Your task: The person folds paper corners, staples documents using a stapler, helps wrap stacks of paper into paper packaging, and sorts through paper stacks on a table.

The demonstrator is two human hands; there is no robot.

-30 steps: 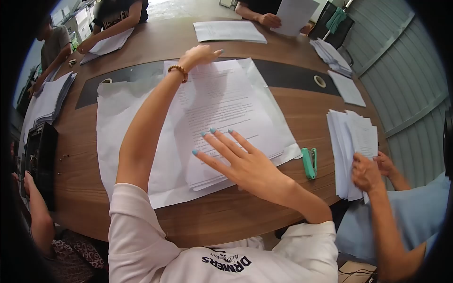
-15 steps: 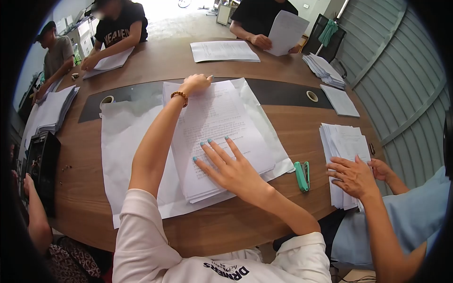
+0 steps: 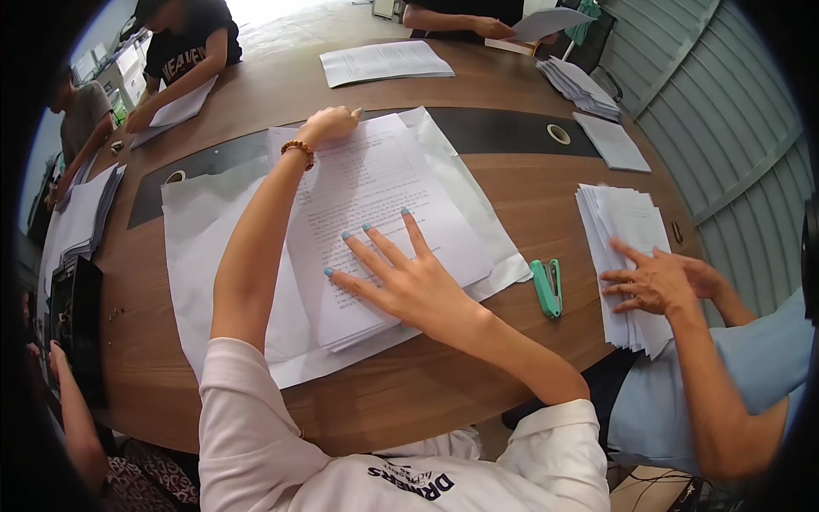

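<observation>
Near edge of the table [image 3: 367, 418]: large white sheet [image 3: 213, 264] spread over the middle, its lower side close to that edge. On it, a stack of printed pages [image 3: 367, 188], edges slightly uneven, set a little askew to the table's near edge.

Right hand [image 3: 418, 286]: palm down on the lower part of the stack, fingers spread wide, pressing flat, gripping nothing. Green stapler [image 3: 547, 288] lies just beside the white sheet's near right corner.

Right edge: a co-worker's hands [image 3: 653, 282] on a loose paper bundle [image 3: 623, 213], one spread over the top; the other partly hidden. Left edge: black box [image 3: 78, 316], with a paper pile [image 3: 85, 213] beyond it.

Left hand [image 3: 331, 125]: reaches over the stack's far end, beaded bracelet [image 3: 298, 154] at the wrist, fingers curled at the far edge; cannot tell whether they pinch any sheets.

Dark strip [image 3: 512, 134] crosses the table beyond; tape roll [image 3: 558, 134] on its right part.

Far right corner: thin pad of paper [image 3: 612, 142], then a fanned pile [image 3: 580, 88]. Far edge: flat booklet [image 3: 388, 63] near the middle; person in black [image 3: 465, 19] holds a sheet [image 3: 552, 23].
</observation>
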